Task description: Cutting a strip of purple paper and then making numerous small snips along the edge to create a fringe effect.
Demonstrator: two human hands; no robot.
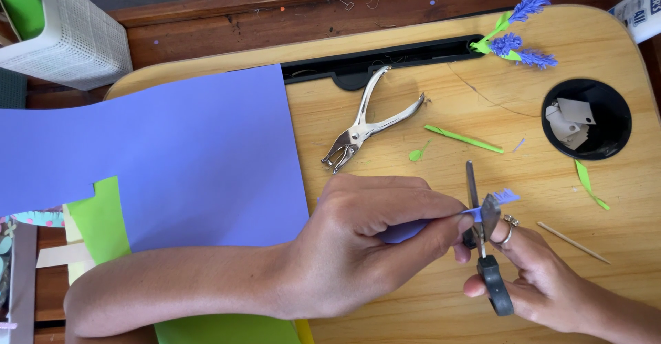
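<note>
Left hand [358,247] pinches a purple paper strip [492,203] while the right hand [544,282] grips open scissors [482,227] at three o'clock; a deep snip could sever the fringe.

Near the front edge of the tabletop [427,303], both hands: left hand [358,247] pinching a paper strip [496,203], right hand [544,282] just right of it on scissors [482,241]. Behind them, a hole punch [368,123]. Left of that, a large paper sheet [172,158] over another sheet [103,223]. Far right, a round recess [616,110] holding paper scraps [570,122]; behind it, paper flowers [520,30]. Right of the hands, a thin stick [571,242].
</note>
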